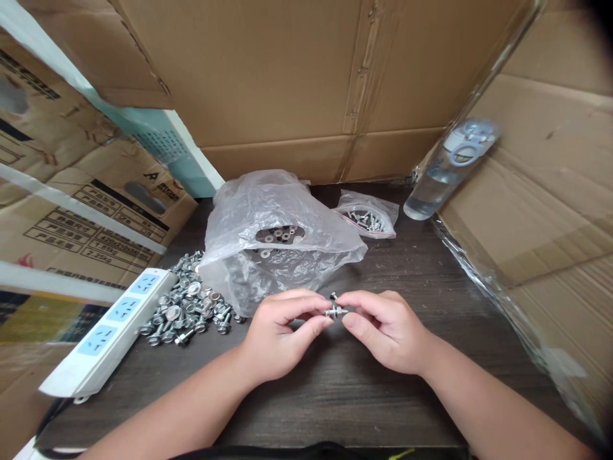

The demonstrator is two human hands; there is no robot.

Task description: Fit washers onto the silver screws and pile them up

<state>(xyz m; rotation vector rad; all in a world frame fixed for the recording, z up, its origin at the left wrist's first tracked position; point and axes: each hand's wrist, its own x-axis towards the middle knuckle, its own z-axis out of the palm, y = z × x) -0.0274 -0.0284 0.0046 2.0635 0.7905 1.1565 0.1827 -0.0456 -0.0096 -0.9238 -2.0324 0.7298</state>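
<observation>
Centrally, bolt (pixel 336 311), between left grip (pixel 283 333), right grip (pixel 390 332)

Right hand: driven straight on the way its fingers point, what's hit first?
Looks like the small metal fastener just off the right hand's fingertips, then the left hand's fingertips. Depth is unclear; it may already be touching the fastener.

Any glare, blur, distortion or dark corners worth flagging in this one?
Head view: highlights on the crumpled plastic bag; water bottle soft and smeared; cardboard panels splayed, apparently by wide-angle distortion; upper right corner black; metal fastener in hand too small to make out threads.
</observation>
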